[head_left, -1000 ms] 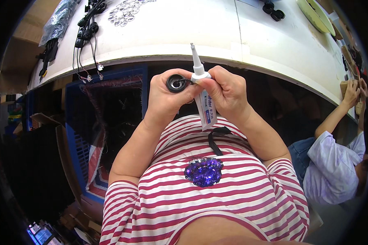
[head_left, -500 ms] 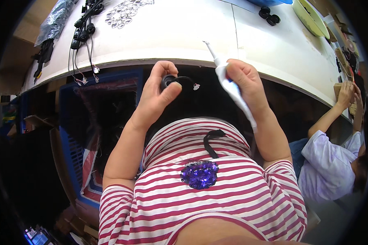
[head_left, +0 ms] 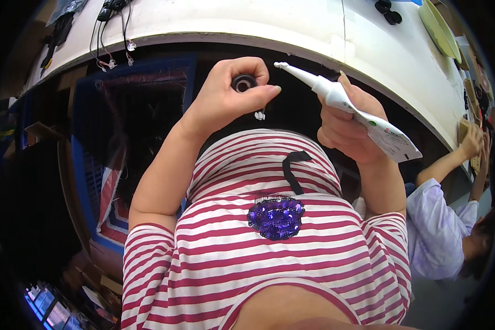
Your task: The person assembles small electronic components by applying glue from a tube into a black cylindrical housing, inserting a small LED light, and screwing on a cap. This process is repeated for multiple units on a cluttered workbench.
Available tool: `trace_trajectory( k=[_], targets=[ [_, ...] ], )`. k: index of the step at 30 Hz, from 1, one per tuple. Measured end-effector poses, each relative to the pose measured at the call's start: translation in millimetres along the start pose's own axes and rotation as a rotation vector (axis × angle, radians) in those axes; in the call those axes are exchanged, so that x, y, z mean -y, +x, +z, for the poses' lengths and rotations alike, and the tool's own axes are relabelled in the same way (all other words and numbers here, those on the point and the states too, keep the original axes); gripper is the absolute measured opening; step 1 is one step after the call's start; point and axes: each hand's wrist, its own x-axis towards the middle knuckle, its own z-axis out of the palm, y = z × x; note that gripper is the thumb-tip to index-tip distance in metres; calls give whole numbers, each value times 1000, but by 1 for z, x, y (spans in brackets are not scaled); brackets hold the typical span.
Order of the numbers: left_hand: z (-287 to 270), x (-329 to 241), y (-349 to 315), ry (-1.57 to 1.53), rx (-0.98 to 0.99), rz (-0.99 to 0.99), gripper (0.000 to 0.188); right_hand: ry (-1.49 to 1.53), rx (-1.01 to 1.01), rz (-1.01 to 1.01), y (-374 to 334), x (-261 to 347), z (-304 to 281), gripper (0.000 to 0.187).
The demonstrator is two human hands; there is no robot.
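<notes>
My left hand (head_left: 231, 91) is curled around a small black round housing (head_left: 243, 83), its ring-shaped open end showing between thumb and forefinger. From it hangs a short lead with a white connector (head_left: 259, 115); most of the lead is hidden behind my hand. In my right hand (head_left: 353, 124) is a white squeeze tube (head_left: 393, 135) with a long tapered nozzle. A small white blob (head_left: 281, 65) sits at the nozzle's tip, a little right of my left hand and apart from the black housing.
A white table (head_left: 203, 22) runs across the far side, with black cables (head_left: 109, 16) hanging over its edge at left. Black round parts (head_left: 388, 12) and a yellow basin (head_left: 439, 30) stand at right. Below left is a blue crate (head_left: 88, 165). Another person (head_left: 443, 225) works at right.
The tube has tilted from steep to slanting, its nozzle now pointing left toward my left hand. My left hand has moved slightly up and right and turned the housing's open end into sight.
</notes>
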Motion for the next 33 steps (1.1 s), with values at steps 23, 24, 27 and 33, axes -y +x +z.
trace_trajectory(
  k=[23, 24, 27, 33],
  targets=[
    [-1, 8, -3, 338, 5, 146, 17, -100, -156, 143, 13, -18, 5, 35],
    [-1, 9, -3, 337, 5, 157, 18, -153, -187, 133, 14, -19, 6, 34],
    [-2, 12, -3, 335, 11, 137, 19, -391, -288, 95, 16, -19, 14, 33],
    [-1, 13, -4, 283, -22, 114, 18, -845, -285, 55, 16, -8, 23, 30]
  ],
)
